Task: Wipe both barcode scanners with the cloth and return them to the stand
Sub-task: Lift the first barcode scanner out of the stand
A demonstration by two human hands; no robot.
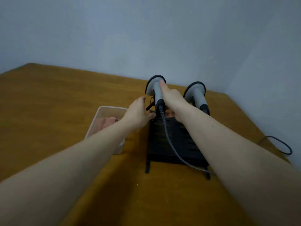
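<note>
Two grey barcode scanners with black-rimmed heads sit at the far end of a black slatted stand point(171, 144). My right hand point(172, 98) grips the handle of the left scanner point(154, 85), its index finger stretched up toward the head. The right scanner point(196, 92) rests untouched beside it. My left hand point(138, 111) reaches in from the left with relaxed fingers, its fingertips near the base of the left scanner's handle and its coiled grey cable point(169, 141). A pink cloth point(105, 123) lies in a clear plastic tub point(104, 111) left of the stand.
The stand sits on a brown wooden table point(48, 103) pushed against a pale wall. A black cable loop point(280, 144) lies at the table's right edge. The left scanner's cable trails over the stand toward me.
</note>
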